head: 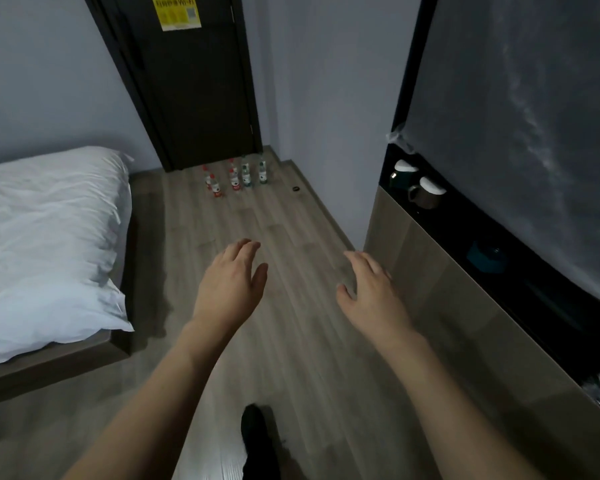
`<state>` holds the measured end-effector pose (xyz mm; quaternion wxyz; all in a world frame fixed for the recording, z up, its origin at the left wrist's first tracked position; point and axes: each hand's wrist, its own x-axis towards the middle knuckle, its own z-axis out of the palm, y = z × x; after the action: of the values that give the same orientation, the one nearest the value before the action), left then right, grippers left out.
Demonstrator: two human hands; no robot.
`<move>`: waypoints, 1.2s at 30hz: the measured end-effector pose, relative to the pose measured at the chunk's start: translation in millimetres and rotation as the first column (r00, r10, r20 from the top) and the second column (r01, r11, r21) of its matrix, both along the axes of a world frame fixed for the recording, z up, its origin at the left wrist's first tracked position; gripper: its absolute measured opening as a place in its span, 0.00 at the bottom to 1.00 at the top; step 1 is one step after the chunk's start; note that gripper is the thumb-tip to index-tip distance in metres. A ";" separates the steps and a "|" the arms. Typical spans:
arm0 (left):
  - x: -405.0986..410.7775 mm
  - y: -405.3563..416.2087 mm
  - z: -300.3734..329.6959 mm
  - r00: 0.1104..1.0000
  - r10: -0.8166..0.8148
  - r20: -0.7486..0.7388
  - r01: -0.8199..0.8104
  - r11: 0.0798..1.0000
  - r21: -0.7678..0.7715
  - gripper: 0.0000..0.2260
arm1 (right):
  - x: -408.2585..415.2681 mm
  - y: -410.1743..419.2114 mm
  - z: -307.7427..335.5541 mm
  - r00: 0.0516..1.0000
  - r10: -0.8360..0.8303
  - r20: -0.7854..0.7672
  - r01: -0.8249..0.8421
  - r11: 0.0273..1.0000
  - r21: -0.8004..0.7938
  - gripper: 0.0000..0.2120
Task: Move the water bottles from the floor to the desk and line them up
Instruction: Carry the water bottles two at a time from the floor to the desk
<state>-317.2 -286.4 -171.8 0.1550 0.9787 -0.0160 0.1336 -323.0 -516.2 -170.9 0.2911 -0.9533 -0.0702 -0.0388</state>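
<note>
meanwhile, the water bottles (236,176) are standing upright in a loose cluster on the wood-look floor (291,306), right in front of the dark door (194,91) at the far end of the room — red-capped ones to the left, green-labelled ones to the right, several of them, the exact count blurred at this range. a small dark ring-shaped object (296,189) is lying on the boards just to the right of the group. well short of the bottles, the person's left hand (231,280) and right hand (369,289) are reaching forward over the floor, palms down, fingers relaxed and slightly spread, gripping nothing and touching nothing. along the right wall the desk (430,271) is running toward the camera, its dark shelf carrying two upturned mugs (418,188) and a teal dish (487,256) — no bottle is sitting on it yet. on the left a bed (42,237) under white bedding is filling the side of the view. a yellow wi-fi notice (177,12) is hanging on the door, and a dark shoe (257,441) is showing at the bottom edge.
</note>
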 end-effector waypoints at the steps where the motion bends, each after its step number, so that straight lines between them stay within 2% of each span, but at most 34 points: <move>1: 17.5 11.9 -1.3 1.000 0.007 0.002 -0.007 1.000 -0.010 0.20 | 18.1 12.8 -0.6 1.000 0.020 0.011 -0.021 1.000 0.005 0.27; 12: 216.4 170.7 9.9 0.992 0.115 0.058 -0.109 0.990 -0.090 0.20 | 233.7 167.6 13.0 0.990 0.136 0.041 -0.131 0.986 -0.100 0.27; 22: 387.1 226.5 -23.6 0.992 0.115 -0.047 -0.119 0.988 -0.098 0.20 | 412.4 230.9 -8.4 0.988 0.152 -0.040 -0.155 0.982 -0.107 0.27; 29: 532.6 261.1 -8.2 0.992 0.127 -0.023 -0.127 0.992 -0.019 0.19 | 569.4 258.0 0.9 0.990 0.143 -0.014 -0.143 0.988 -0.051 0.27; 32: 588.7 274.0 -1.1 0.990 0.138 0.015 -0.138 0.990 -0.032 0.18 | 625.5 272.9 7.7 0.985 0.172 -0.004 -0.172 0.983 -0.063 0.27; 36: 642.8 294.9 -9.9 0.988 0.152 -0.015 -0.153 0.987 -0.049 0.19 | 685.3 299.6 5.1 0.982 0.188 -0.025 -0.189 0.980 -0.066 0.27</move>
<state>325.6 8.6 -181.7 0.1691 0.9736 0.0633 0.1398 362.3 -216.6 -165.9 0.2615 -0.9521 -0.1587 0.0002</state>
